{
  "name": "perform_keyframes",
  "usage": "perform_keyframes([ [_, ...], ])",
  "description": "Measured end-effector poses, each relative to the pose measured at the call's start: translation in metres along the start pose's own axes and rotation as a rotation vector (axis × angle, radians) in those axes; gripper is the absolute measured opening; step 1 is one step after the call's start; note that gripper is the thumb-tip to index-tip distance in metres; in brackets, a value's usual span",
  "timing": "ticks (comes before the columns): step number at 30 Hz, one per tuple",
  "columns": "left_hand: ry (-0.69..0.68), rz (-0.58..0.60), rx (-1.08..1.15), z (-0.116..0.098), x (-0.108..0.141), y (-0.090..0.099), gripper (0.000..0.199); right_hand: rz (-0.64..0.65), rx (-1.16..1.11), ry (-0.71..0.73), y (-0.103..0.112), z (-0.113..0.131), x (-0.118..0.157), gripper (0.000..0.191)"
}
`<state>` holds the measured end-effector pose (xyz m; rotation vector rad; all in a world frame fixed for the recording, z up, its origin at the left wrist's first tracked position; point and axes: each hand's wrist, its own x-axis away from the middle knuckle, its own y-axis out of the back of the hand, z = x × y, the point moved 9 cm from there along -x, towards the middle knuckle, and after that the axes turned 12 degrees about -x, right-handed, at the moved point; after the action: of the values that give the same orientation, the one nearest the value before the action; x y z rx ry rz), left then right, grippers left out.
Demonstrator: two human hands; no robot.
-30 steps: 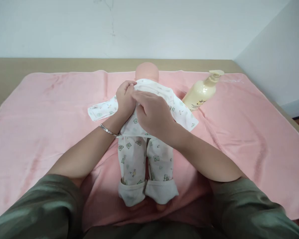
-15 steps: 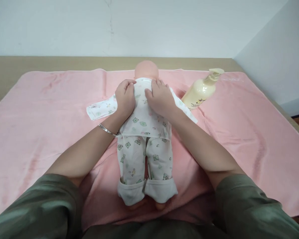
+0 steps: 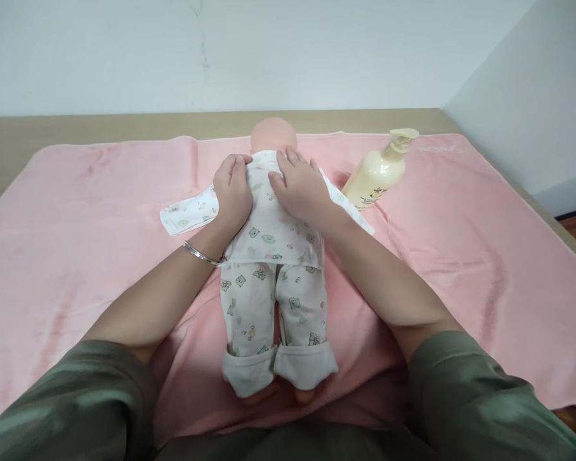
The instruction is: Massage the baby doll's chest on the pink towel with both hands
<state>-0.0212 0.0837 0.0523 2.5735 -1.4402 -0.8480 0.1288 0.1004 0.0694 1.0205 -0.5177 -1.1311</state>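
A baby doll (image 3: 269,240) in white patterned top and trousers lies on the pink cloth, its bare head away from me and its face not showing. My left hand (image 3: 233,192) is cupped round the doll's left shoulder, fingers curled and held together. On the right side of the upper back rests my right hand (image 3: 301,186), flat, with its fingers stretched and slightly spread. The doll's sleeves reach out to both sides. Its trouser cuffs are turned up over the feet.
A pale yellow pump bottle (image 3: 377,173) leans or lies tilted right of the doll. The pink cloth (image 3: 461,256) covers most of the wooden table (image 3: 125,125). A white wall (image 3: 125,57) stands behind, with another at the right.
The whole view has shifted slightly, so things appear a little further left. Both hands keep nearly the same places on the doll.
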Motion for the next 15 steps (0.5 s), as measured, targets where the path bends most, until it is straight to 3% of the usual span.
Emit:
perform_keyframes([
  [3,0.033,0.003,-0.02,0.003,-0.001,-0.001,0.029,-0.049,0.066,-0.014,-0.005,0.022,0.023,0.061],
  [6,0.058,0.029,-0.023,0.008,-0.002,-0.003,0.028,-0.017,0.066,0.167,-0.014,0.052,0.039,0.058],
  [8,0.056,0.044,-0.028,0.01,-0.004,-0.003,0.026,0.031,0.035,0.254,-0.018,0.059,0.039,0.055],
  [10,0.032,0.063,-0.045,0.009,-0.006,-0.003,0.024,0.043,-0.004,0.226,-0.017,0.048,0.028,0.055],
  [15,-0.027,0.199,-0.155,-0.001,-0.005,-0.014,0.011,-0.078,-0.075,-0.046,0.002,-0.011,-0.005,0.066],
])
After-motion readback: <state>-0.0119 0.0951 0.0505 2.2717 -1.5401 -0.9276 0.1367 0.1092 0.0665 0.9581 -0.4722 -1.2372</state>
